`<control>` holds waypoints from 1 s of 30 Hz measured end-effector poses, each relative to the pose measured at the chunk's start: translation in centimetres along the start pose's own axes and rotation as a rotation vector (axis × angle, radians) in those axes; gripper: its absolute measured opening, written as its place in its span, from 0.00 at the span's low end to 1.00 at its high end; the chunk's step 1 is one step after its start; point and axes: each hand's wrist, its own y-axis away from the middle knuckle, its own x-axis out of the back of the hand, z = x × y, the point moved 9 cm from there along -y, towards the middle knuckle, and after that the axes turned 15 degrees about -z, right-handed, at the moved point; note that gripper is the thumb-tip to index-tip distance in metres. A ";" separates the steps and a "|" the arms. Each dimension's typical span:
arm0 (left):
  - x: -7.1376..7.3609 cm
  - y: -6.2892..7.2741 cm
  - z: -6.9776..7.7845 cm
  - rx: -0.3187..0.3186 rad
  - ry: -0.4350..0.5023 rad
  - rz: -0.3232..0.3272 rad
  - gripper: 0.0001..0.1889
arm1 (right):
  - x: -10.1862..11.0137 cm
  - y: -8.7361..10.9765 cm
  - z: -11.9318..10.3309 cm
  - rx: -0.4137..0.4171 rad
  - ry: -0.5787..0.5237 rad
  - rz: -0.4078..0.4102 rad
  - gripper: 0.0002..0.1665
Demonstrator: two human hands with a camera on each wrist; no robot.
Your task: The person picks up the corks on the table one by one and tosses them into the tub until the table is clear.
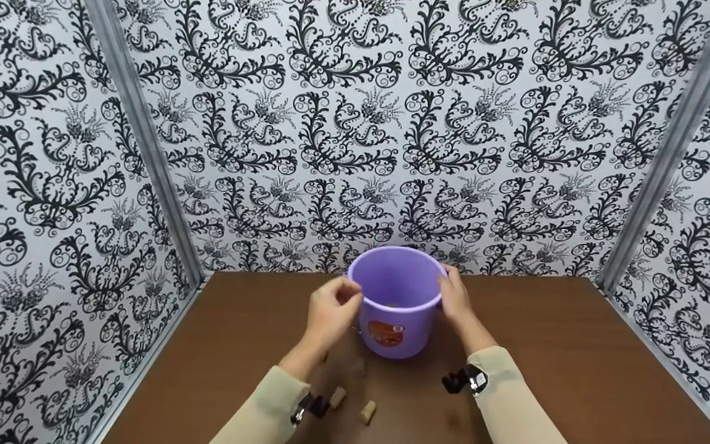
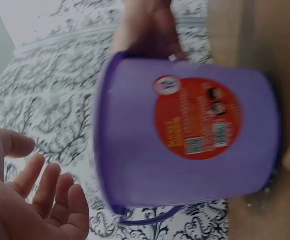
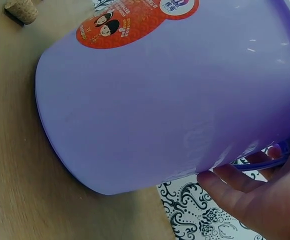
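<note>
A purple plastic bucket [image 1: 395, 336] with a red-orange label stands upright on the brown table. My right hand [image 1: 455, 296] grips its right side at the rim, with fingers around the handle [image 3: 259, 164] in the right wrist view. Beside the left part of the rim is my left hand [image 1: 332, 313]; in the left wrist view its fingers [image 2: 47, 187] are loosely bent and hold nothing. Inside the bucket, a bit of something tan shows low down, mostly hidden by the front wall.
Two corks [image 1: 338, 396] lie on the table [image 1: 546, 370] in front of the bucket, near my left forearm. Walls with black-and-white scroll patterns [image 1: 361, 135] enclose the table behind and at both sides.
</note>
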 end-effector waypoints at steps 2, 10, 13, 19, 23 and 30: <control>-0.4 0.6 -0.3 0.000 -0.022 -0.036 0.04 | 0.0 0.0 -0.1 -0.005 0.010 0.003 0.27; -0.2 3.1 -1.2 0.017 -0.096 -0.098 0.04 | -0.2 -0.4 0.0 -0.002 -0.011 -0.017 0.27; 0.0 4.0 -1.5 -0.007 -0.146 -0.087 0.04 | -0.1 -0.3 0.1 -0.012 -0.024 -0.009 0.26; -0.4 6.0 -3.2 -0.016 -0.181 -0.107 0.05 | 0.0 -0.2 0.0 0.021 -0.057 0.013 0.27; -0.8 7.1 -4.6 0.010 -0.183 -0.135 0.05 | 0.0 -0.2 0.0 0.026 -0.064 0.012 0.27; -1.5 8.7 -6.5 0.074 -0.195 -0.197 0.05 | -0.1 -0.1 0.0 0.021 -0.111 0.000 0.26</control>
